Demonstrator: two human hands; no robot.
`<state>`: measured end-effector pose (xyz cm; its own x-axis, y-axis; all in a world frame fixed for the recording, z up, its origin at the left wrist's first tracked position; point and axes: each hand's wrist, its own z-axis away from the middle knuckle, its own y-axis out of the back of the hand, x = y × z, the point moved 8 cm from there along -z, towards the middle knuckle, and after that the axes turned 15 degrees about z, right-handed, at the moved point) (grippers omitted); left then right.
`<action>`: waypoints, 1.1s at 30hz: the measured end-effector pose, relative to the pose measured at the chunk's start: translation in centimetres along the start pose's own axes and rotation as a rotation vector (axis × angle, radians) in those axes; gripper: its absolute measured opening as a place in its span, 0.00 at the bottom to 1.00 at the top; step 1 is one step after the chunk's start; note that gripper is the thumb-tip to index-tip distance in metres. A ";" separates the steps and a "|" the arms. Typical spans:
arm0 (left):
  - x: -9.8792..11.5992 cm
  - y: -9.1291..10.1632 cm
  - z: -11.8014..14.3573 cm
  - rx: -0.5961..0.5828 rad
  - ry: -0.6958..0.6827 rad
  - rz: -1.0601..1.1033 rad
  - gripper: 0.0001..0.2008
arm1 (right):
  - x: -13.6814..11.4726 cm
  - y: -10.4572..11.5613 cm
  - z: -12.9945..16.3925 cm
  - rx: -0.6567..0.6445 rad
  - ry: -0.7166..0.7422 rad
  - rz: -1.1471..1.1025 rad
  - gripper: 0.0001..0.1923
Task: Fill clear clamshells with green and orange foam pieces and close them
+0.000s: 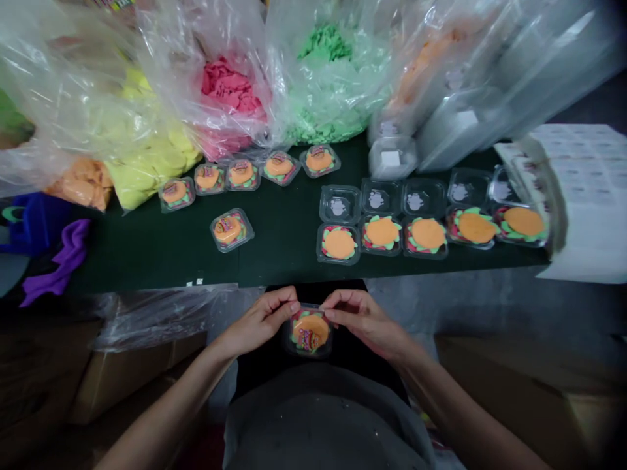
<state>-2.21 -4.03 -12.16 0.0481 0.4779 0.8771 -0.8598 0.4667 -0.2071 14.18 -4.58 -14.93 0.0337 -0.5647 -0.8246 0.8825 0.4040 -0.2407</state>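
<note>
Left hand point(262, 320) and right hand point(360, 318) are meeting at lap level, fingertips pinching opposite top corners of a box point(309, 331) holding an orange disc, while open boxes point(426, 225) are sitting filled on the table point(274, 248).

sticker print on held clear box point(309, 333) too small to read, sheet of labels point(585, 189) blurred, cut by right edge

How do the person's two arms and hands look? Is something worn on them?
Both forearms are bare, with no sleeves in view. The left hand and right hand have no gloves; I see no rings, watch or bracelet. Fingernails look short and unpainted.
</note>
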 end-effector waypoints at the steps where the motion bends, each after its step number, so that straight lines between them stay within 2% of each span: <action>1: -0.3 -0.1 -0.3 -0.006 0.011 0.007 0.21 | 0.2 0.1 0.0 -0.002 0.005 0.002 0.11; 5: -1.3 -0.7 -1.6 -0.079 0.061 -0.013 0.20 | 0.6 0.1 0.0 -0.067 -0.016 0.051 0.12; 11: 1.0 -2.2 -2.7 -0.191 -0.029 -0.198 0.17 | -0.7 -1.5 0.2 -0.183 0.065 0.257 0.20; 13: 1.5 -2.6 -3.0 -0.214 -0.036 -0.252 0.17 | -0.5 -2.0 0.2 -0.216 0.055 0.304 0.17; 16: 1.3 -2.8 -3.4 -0.207 -0.028 -0.244 0.18 | 0.1 -1.9 0.2 -0.189 0.017 0.290 0.15; 18: 0.9 -2.6 -3.5 -0.169 -0.019 -0.175 0.18 | 0.4 -1.7 0.1 -0.153 -0.005 0.235 0.16; 21: 0.0 -1.8 -2.9 -0.044 -0.009 -0.088 0.20 | 0.7 -1.3 0.0 -0.075 -0.044 0.118 0.16; 26: -1.1 -1.0 0.2 0.190 -0.060 -0.170 0.20 | 1.1 0.1 -0.2 0.139 -0.056 -0.044 0.18; 29: -2.0 -1.4 1.5 0.251 -0.067 -0.035 0.20 | 1.4 -0.1 -0.2 0.150 -0.048 -0.059 0.17; 33: -2.7 -1.8 1.7 0.292 -0.101 0.102 0.21 | 1.7 -0.6 0.1 0.149 -0.051 -0.041 0.18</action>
<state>-1.66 -7.39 -13.43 -0.0839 0.4283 0.8997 -0.9678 0.1799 -0.1759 13.75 -5.88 -16.09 0.0162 -0.6162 -0.7874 0.9432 0.2708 -0.1924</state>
